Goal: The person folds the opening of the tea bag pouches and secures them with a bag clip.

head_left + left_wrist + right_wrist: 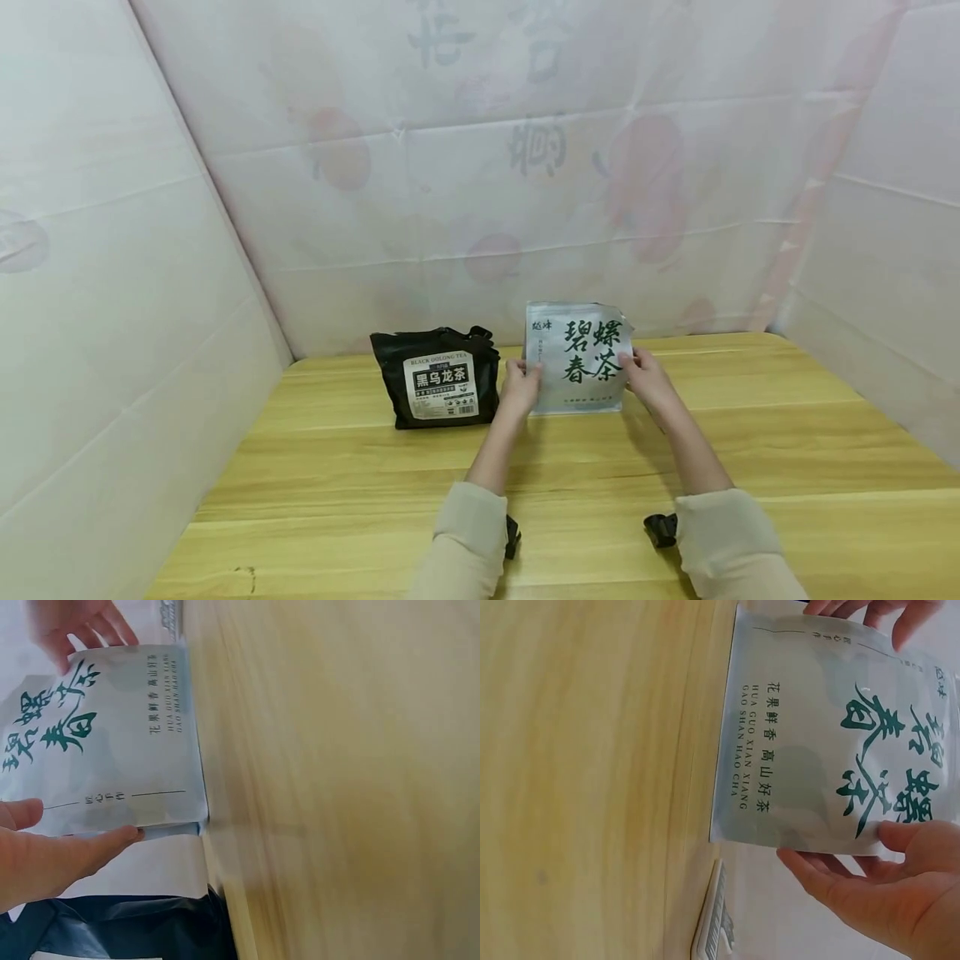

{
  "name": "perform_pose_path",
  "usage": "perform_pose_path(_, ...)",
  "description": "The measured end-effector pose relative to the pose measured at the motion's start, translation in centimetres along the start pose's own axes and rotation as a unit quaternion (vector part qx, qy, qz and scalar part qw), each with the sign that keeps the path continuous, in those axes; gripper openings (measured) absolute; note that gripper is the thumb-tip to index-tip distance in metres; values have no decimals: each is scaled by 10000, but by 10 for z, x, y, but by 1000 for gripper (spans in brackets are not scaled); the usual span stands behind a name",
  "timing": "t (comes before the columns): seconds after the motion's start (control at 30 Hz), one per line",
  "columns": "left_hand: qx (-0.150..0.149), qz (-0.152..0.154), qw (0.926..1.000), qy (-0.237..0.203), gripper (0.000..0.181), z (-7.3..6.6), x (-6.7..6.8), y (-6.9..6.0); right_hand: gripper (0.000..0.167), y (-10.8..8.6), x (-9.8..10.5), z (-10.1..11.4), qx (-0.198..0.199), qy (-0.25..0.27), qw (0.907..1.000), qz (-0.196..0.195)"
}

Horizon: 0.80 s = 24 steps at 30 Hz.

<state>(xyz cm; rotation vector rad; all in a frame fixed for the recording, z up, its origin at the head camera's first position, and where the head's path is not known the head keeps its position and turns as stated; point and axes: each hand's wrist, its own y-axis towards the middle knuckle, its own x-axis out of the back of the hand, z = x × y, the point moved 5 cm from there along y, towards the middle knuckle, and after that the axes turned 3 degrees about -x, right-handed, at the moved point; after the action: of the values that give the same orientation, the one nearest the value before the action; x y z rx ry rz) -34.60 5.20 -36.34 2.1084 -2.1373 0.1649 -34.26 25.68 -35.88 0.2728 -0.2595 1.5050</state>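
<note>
A pale silver-green tea pouch (pixel 576 360) with large dark-green lettering stands upright on the wooden table, towards the back. My left hand (pixel 520 390) grips its left side edge, thumb on the front and fingers reaching behind. On the opposite edge, my right hand (pixel 649 382) pinches the pouch, its thumb over the printed front in the right wrist view. Just left of my left hand stands a black oolong tea bag (pixel 442 385) with a white label. The pouch's bottom edge appears to touch the tabletop.
A flat white item with dark print (pixel 712 915) lies on the table beyond my right hand, mostly out of the head view. The table (pixel 315 475) ends at a pale fabric backdrop (pixel 420 225), with more fabric on both sides.
</note>
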Motion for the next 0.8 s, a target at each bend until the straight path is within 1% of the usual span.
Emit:
perform_pose_path(0.13,88,24,9999,-121,27,-1,1,-5,55,-1,-1,0,17,-4,10000,62)
perform_pose_path(0.23,81,63,9998,-191,29,-2,3,-8,55,-2,-1,1,26,-54,9999,115)
perform_pose_path(0.37,68,90,9994,-314,29,-4,6,-12,54,-3,0,3,40,24,9998,212)
perform_pose_path(0.6,86,134,9997,-196,27,-5,13,-16,48,-6,0,4,50,336,9985,440)
perform_pose_path(0.7,156,202,9994,-254,28,-6,16,-17,50,-7,0,7,64,329,9977,595)
perform_pose_path(0.8,135,272,9991,-281,29,-7,18,-17,52,-7,0,9,16,281,9968,742)
